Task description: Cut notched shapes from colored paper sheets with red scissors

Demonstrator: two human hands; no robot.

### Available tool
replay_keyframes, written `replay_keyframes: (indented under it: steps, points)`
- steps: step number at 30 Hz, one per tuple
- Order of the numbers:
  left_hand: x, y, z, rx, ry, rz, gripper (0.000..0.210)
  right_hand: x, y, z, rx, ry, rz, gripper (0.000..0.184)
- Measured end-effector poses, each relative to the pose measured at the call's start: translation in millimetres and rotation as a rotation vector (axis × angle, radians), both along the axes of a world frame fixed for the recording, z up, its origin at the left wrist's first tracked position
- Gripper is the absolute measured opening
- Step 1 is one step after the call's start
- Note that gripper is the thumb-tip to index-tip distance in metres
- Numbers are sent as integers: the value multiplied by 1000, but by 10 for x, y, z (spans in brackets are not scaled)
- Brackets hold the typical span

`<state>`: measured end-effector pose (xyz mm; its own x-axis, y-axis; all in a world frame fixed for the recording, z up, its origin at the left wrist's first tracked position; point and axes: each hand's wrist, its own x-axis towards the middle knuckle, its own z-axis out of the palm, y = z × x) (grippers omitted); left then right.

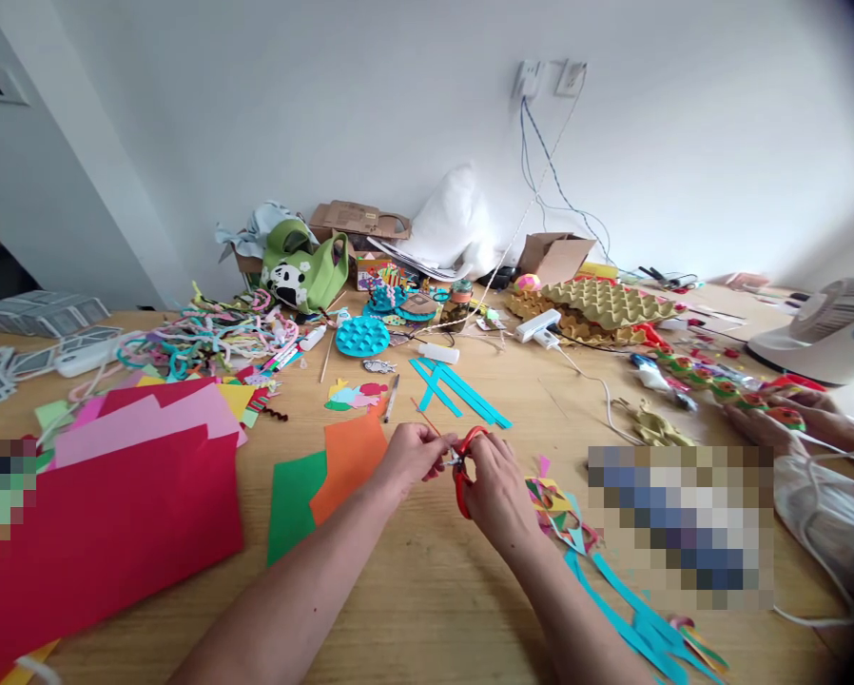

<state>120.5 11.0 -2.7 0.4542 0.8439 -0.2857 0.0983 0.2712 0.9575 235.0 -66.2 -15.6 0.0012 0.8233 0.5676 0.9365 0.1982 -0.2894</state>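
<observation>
In the middle of the table, my right hand (496, 485) has its fingers in the loops of a pair of scissors with red handles (461, 502). The short blades point toward my left hand (414, 455), whose fingertips are pinched together right beside them. Whatever small piece those fingertips hold is too hidden to name. Left of my forearm lie an orange sheet of paper (352, 457) and a green sheet (295, 504). Blue paper strips (474, 392) lie just beyond my hands, with a pen (392, 398) and coloured fish-shaped cutouts (356, 396) nearby. Paper scraps (561, 509) lie by my right wrist.
Large red sheets (148, 514) cover the left side, with tangled pipe cleaners (213, 328) behind. A blue bumpy disc (362, 336), egg trays (605, 301) and a power strip (539, 325) sit farther back. Another person's hands (762, 423) handle painted pieces at right.
</observation>
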Motion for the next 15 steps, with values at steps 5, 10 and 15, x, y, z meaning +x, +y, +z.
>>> replay_keyframes:
  steps: [5, 10, 15]
  points:
    - [-8, 49, -7, -15, -46, 13, 18, -35, -17, 10, 11, 23, 15, 14]
    - [-146, 129, 20, 101, -97, -66, 18, -23, -11, 95, -46, 664, -69, 12]
    - [-207, 126, 50, 162, -126, -224, 30, -28, 30, 116, -231, 1076, 85, 30]
